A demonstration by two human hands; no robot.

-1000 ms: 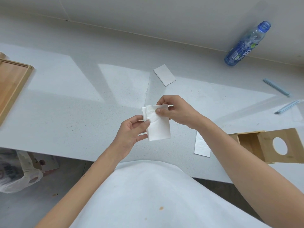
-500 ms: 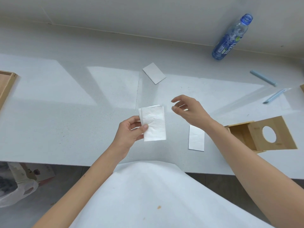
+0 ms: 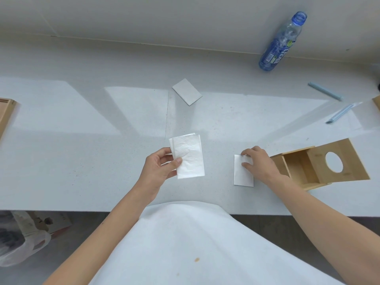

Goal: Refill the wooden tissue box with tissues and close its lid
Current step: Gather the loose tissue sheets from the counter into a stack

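Note:
My left hand [image 3: 159, 168] holds a small stack of folded white tissues [image 3: 189, 158] above the counter, thumb on top. My right hand [image 3: 260, 164] rests with its fingertips on another folded tissue [image 3: 242, 175] that lies flat on the counter; whether it grips it I cannot tell. Just to the right lies the wooden tissue box [image 3: 320, 164] on its side, its open end facing my right hand and the face with the round hole turned up. A third folded tissue [image 3: 187, 91] lies farther back.
A blue plastic bottle [image 3: 281, 43] lies at the back right near the wall. Two pale blue strips [image 3: 326, 91] and clear wrapping lie at the right. A wooden piece [image 3: 6, 114] sits at the left edge. A plastic bag [image 3: 18, 241] lies on the floor below.
My right hand let go of the tissue stack and moved right and down onto the tissue beside the box. My left hand kept the stack.

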